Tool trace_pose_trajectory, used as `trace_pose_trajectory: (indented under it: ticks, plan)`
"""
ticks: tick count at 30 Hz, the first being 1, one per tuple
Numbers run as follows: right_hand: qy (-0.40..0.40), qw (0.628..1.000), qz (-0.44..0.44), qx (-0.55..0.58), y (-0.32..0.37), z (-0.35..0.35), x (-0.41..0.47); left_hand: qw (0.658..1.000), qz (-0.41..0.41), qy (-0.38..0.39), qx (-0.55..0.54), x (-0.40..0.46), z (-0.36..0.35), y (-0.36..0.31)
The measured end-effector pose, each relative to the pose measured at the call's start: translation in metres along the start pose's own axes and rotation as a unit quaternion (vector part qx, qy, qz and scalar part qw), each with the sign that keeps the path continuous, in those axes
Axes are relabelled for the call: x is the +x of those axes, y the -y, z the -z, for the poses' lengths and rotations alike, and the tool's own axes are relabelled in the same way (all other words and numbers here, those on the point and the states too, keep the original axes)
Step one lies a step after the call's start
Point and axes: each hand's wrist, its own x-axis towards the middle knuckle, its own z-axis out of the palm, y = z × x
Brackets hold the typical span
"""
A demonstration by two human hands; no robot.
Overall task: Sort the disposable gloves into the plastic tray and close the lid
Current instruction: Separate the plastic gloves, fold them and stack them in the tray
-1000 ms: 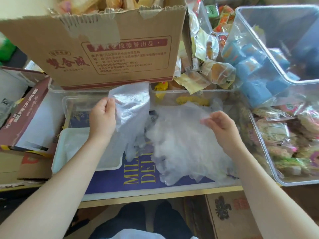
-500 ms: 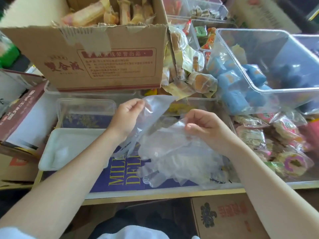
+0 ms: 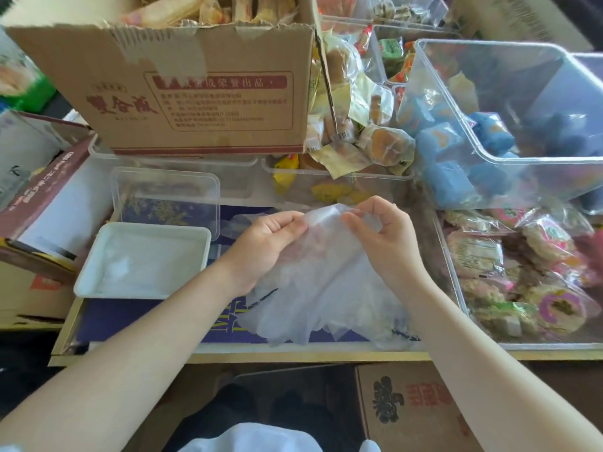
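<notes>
**Tray sits off to our left, glove's still up in both hands**

Over the middle of the tabletop, near its front edge, we've got one disposable glove pinched at its top edge by both hands: left hand with thumb and fingers curled onto the left side of the film, right hand pinching the right side. It hangs down from there, so its long axis runs roughly toward us, and its lower end drapes onto the loose pile of gloves lying just under the hands.

What matters for the next bit: the plastic tray is toward the left edge of the tabletop, just beside our left forearm, so the left hand is clearly the nearer one. It's white and open, and there looks to be some film inside already, hard to say how much. The clear lid lies just behind it, touching or overlapping the back rim, can't tell which.

Our guess is the glove goes leftward, probably needing a fold or flattening to fit the tray. Lid isn't on yet.
</notes>
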Motion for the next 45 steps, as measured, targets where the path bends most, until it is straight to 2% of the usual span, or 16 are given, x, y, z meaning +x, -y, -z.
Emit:
trace_pose_trajectory:
  ticks: [5,7,10,11,12,15,17,20,23,28,30,33,39,42,45]
  plan:
    - [-0.039,0.997,-0.048,0.035,-0.001,-0.002,0.001,0.999,0.009,-0.025,0.043,-0.003,-0.003,0.002]
    - [-0.056,0.996,-0.056,0.041,0.000,-0.003,0.002,0.990,-0.017,-0.027,0.140,-0.005,-0.003,-0.001]
    - [-0.063,0.996,-0.051,0.047,0.004,-0.004,0.001,0.935,-0.042,-0.057,0.347,-0.007,-0.004,-0.001]
    - [-0.063,0.996,-0.047,0.051,0.006,-0.004,0.001,0.920,-0.058,-0.074,0.379,-0.008,-0.005,-0.001]
    - [-0.061,0.996,-0.043,0.057,0.008,-0.003,0.001,0.917,-0.078,-0.084,0.382,-0.007,-0.004,-0.001]
    - [-0.024,0.997,-0.020,0.065,0.010,0.004,0.003,0.941,-0.104,-0.064,0.316,-0.004,0.002,-0.001]
    - [0.046,0.995,-0.037,0.085,0.003,0.015,0.008,0.957,-0.089,-0.056,0.271,-0.004,0.009,-0.005]
    - [0.172,0.957,-0.124,0.198,-0.014,0.024,0.009,0.983,-0.052,-0.032,0.174,-0.006,0.017,-0.009]
    - [0.217,0.904,-0.186,0.317,-0.036,0.011,0.002,0.994,-0.007,-0.008,0.105,-0.009,0.028,-0.006]
    - [0.248,0.896,-0.233,0.286,-0.040,-0.017,-0.005,0.997,0.037,0.005,0.072,-0.010,0.047,0.011]
    - [0.244,0.897,-0.238,0.281,-0.039,-0.025,-0.003,0.994,0.038,-0.018,0.100,-0.007,0.055,0.016]
    - [0.228,0.916,-0.217,0.251,-0.037,-0.034,0.001,0.977,0.033,-0.045,0.205,-0.006,0.070,0.025]
    - [0.216,0.931,-0.219,0.196,-0.035,-0.061,0.000,0.921,0.059,-0.025,0.385,-0.001,0.097,0.038]
    - [0.193,0.925,-0.233,0.228,-0.029,-0.078,-0.004,0.920,0.064,-0.089,0.377,0.008,0.093,0.037]
    - [0.168,0.919,-0.237,0.265,-0.024,-0.092,-0.006,0.926,0.026,-0.153,0.345,0.017,0.095,0.037]
